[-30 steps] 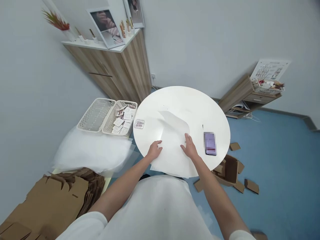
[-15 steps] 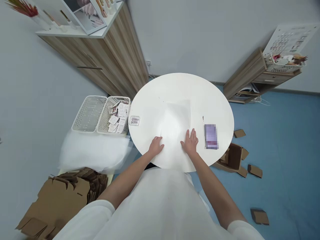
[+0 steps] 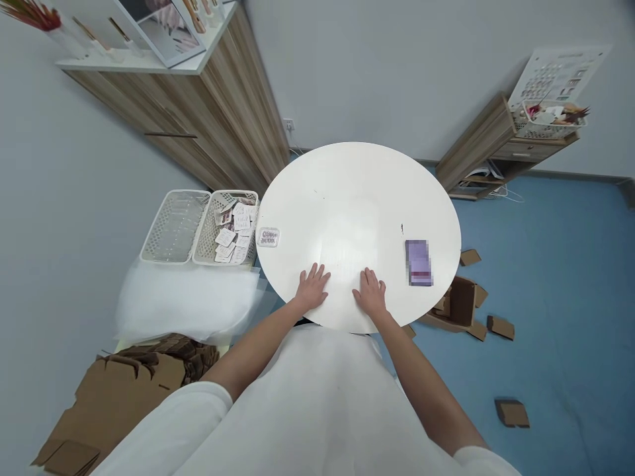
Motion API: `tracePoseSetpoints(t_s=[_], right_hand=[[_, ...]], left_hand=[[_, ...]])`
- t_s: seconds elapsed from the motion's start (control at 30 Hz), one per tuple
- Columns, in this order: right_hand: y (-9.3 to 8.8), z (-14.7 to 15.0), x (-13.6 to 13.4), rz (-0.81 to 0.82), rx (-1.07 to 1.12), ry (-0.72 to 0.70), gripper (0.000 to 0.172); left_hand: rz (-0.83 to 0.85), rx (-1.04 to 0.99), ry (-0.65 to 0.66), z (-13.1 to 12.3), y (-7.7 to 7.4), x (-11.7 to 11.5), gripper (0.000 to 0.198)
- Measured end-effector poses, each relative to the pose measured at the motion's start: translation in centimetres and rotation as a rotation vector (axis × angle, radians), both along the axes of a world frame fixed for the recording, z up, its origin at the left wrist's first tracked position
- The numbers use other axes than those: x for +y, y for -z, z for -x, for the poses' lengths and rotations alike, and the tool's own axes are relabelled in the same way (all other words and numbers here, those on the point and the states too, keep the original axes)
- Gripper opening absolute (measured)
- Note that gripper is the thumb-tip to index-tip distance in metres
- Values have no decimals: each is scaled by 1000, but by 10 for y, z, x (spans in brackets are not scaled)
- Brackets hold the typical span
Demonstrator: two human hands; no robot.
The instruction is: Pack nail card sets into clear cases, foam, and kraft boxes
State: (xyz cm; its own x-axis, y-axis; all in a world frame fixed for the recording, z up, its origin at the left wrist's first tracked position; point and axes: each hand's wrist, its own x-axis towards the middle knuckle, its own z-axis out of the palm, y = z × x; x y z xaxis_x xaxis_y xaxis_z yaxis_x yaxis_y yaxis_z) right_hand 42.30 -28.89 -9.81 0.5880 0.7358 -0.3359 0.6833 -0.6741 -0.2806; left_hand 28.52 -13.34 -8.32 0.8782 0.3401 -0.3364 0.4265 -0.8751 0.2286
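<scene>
Both hands rest near the front edge of the round white table [image 3: 347, 168]. My left hand [image 3: 312, 289] lies palm down with its fingers spread, holding nothing visible. My right hand [image 3: 371, 293] lies to its right, fingers stretched forward and thumb apart. Between and beyond the hands the tabletop has a bright glare; whether a thin clear sheet lies there I cannot tell. At the table's left edge sits a small clear case [image 3: 268, 237] with small pieces inside. A purple pack [image 3: 419, 263], blurred by pixels, lies right of my right hand.
Left of the table stand a white basket with clear items [image 3: 173, 225] and another basket of small cards [image 3: 196, 254]. Below them lie translucent sheets [image 3: 183, 297] and flattened cardboard boxes [image 3: 119, 396]. An open carton [image 3: 461, 301] stands on the floor at right. Cabinets [image 3: 233, 106] line the wall.
The translucent sheet's edges, visible before on the tabletop, no longer show clearly. My right hand has drawn back towards me and slightly left; my left hand's fingers are more spread.
</scene>
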Motion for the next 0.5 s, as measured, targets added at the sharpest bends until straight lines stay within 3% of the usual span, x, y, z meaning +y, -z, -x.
tracePoseSetpoints(t_s=[0.17,0.3,0.4,0.5], right_hand=[[-3,0,5,11,8,65,60],[-9,10,15,-78,-9,208,66],[-16,20,44,-178,46,260,66],[-23,35,91,-268,230,270,70]], left_hand=[[0,3,21,-7,0,8,56],[52,-54,-2,5,0,12,56],[91,-104,-123,23,0,30,57],[124,-155,-343,45,1,67,60]])
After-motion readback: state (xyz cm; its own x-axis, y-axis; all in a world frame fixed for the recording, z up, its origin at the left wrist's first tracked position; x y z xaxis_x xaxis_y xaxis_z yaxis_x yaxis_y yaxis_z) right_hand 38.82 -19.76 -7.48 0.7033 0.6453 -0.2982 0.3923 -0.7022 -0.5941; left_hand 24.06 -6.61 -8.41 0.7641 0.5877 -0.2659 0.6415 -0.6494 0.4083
